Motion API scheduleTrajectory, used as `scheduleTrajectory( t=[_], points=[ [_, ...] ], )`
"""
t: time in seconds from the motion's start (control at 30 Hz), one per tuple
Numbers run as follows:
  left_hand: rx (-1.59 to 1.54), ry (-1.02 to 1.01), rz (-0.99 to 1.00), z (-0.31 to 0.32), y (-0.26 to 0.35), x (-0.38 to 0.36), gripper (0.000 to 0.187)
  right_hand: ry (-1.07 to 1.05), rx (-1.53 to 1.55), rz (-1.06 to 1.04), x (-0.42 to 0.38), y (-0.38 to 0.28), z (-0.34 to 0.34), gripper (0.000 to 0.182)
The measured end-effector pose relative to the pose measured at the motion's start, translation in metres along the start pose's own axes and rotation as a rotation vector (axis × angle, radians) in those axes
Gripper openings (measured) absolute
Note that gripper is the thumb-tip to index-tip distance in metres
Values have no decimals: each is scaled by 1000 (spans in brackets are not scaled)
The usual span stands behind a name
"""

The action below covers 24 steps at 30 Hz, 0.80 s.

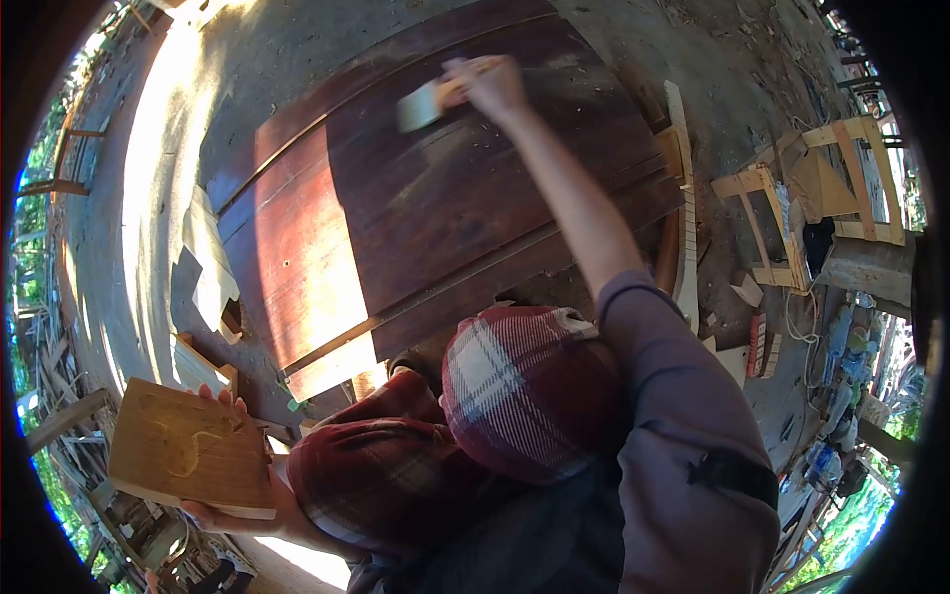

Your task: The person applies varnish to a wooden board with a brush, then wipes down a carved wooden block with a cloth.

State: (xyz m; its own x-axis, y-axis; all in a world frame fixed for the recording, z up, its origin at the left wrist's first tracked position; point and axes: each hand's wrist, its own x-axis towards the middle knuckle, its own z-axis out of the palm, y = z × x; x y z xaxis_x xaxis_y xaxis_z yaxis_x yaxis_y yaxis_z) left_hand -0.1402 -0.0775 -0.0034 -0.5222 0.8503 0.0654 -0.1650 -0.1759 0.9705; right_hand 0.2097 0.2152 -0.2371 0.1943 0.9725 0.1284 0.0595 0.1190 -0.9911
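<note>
My left hand [281,487] grips a thick, square-cut wooden block [188,445] at the lower left, fingers behind its top edge and thumb along the bottom. A curved mark shows on its broad face. In my right hand [494,87], stretched far forward and smeared by motion, is a wide paintbrush [424,107] with a pale flat end and an orange-brown handle. It is over a large dark red-brown wooden panel [445,198], close to its surface. Grooves run along the panel, and a bright strip of sunlight crosses its left part.
Small wooden frames [782,223] stand on the ground to the right. A long pale strip with marks [683,208] lies along the panel's right edge. A red and white box [757,345] and scattered bottles are farther right. Wood scraps lie at the lower left.
</note>
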Motion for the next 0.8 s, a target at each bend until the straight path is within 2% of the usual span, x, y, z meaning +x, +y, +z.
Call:
scheduleTrajectory(
  t=[0.03,0.07,0.1,0.13,0.17,0.23,0.33,0.4,0.47,0.5,0.53,0.57,0.63,0.67,0.73,0.8],
  points=[
    [16,18,-5,1,0,0,88,133,-159,18,1,-9,-44,29],
    [-45,-60,-17,-6,-1,1,88,159,-141,100,10,-5,-91,32],
    [-108,-138,-28,-19,-2,4,88,238,-157,42,36,35,-149,34],
    [-173,-217,-37,-26,-4,5,88,278,-337,-27,34,21,-194,35],
    [-154,-194,-18,-24,-4,4,88,347,-237,28,32,7,-223,36],
    [-112,-153,16,-19,-4,1,89,476,-645,121,52,-7,-283,35],
    [-104,-151,0,-19,-3,1,89,545,-1027,117,34,-80,-262,34],
    [-96,-96,-16,-13,-2,0,90,375,-854,-24,31,-85,-236,33],
    [-90,-67,-27,-10,-2,-1,89,169,-663,-141,24,-81,-183,35],
    [-88,-70,-28,-9,-3,-1,89,72,-633,-115,20,-78,-151,34],
    [-89,-77,-28,-9,-3,1,89,-42,-363,-98,15,-67,-124,32],
    [-82,-71,-39,-7,-2,1,89,-154,-78,10,9,-57,-103,31],
    [-76,-51,-57,-4,-2,1,89,-193,54,60,-7,-36,-75,30],
    [-56,-45,-47,-2,-2,2,92,-118,-102,15,-12,-23,-73,29],
    [-7,-17,-31,-3,-2,3,98,23,-241,-15,-17,-11,-97,28],
    [-1,3,-25,-2,-2,2,98,130,-332,19,-21,-27,-140,29]
  ],
)
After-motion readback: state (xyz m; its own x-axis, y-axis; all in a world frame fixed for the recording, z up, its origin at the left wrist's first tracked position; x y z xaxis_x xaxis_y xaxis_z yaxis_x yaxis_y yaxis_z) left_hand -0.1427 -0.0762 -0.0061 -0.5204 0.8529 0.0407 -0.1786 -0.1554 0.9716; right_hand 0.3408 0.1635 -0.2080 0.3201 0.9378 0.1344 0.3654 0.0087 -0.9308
